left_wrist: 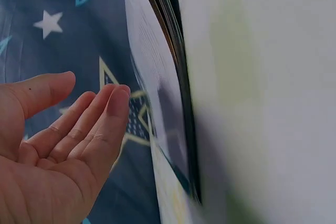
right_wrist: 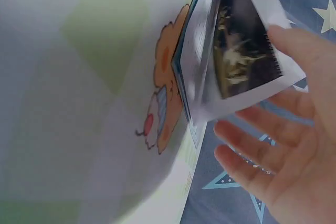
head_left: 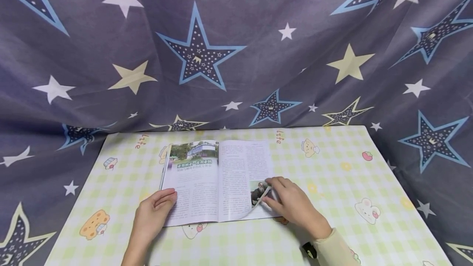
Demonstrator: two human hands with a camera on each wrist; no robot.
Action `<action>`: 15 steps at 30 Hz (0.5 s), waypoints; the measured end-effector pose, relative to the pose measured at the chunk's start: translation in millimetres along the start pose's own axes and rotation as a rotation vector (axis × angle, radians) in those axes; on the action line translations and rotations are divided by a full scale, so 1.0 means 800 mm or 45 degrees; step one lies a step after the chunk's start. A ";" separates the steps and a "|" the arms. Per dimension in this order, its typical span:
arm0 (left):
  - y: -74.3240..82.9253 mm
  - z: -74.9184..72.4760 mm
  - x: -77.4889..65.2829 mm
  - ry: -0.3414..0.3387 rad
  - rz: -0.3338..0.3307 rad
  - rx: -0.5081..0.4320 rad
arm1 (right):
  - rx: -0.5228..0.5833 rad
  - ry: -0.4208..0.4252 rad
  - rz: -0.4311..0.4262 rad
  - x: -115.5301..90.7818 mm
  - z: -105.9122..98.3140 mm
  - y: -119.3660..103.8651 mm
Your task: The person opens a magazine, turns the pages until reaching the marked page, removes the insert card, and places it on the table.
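Note:
An open magazine lies on the table, a building photo and headline on its left page, columns of text on its right page. My right hand is at the lower right, pinching the outer edge of a page, whose corner curls up. In the right wrist view the thumb is on the page's near side and fingers reach behind it; a dark photo shows on its underside. My left hand is beside the lower left edge. Its fingers are relaxed and gently bent, with nothing between them, in the left wrist view.
A green-and-white checked tablecloth with cartoon prints covers the table. Behind and around it hangs a dark curtain with stars. Near the right sleeve is a small black object.

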State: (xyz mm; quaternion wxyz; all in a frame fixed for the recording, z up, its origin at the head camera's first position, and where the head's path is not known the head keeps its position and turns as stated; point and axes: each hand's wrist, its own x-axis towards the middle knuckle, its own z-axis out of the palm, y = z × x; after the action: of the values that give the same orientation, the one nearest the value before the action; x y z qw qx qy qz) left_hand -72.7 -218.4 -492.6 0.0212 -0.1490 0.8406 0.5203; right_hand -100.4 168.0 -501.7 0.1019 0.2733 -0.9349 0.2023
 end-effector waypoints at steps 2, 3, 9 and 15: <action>0.005 0.008 0.001 -0.027 0.023 -0.021 | -0.012 0.049 0.034 0.001 0.000 0.000; 0.007 0.012 0.002 -0.038 0.033 -0.031 | -0.023 0.071 0.046 0.001 0.001 0.000; 0.020 0.038 0.005 -0.095 0.097 -0.094 | -0.028 0.188 0.097 0.004 0.008 -0.005; 0.035 0.064 0.006 -0.164 0.173 -0.151 | -0.008 0.229 0.038 0.010 0.013 -0.014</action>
State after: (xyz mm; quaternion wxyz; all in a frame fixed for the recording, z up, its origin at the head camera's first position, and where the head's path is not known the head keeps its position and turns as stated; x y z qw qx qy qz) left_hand -91.2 -163.0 -492.5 0.0309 -0.0590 0.8134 0.5779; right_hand -101.6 151.0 -504.8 0.1832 0.2398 -0.9266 0.2244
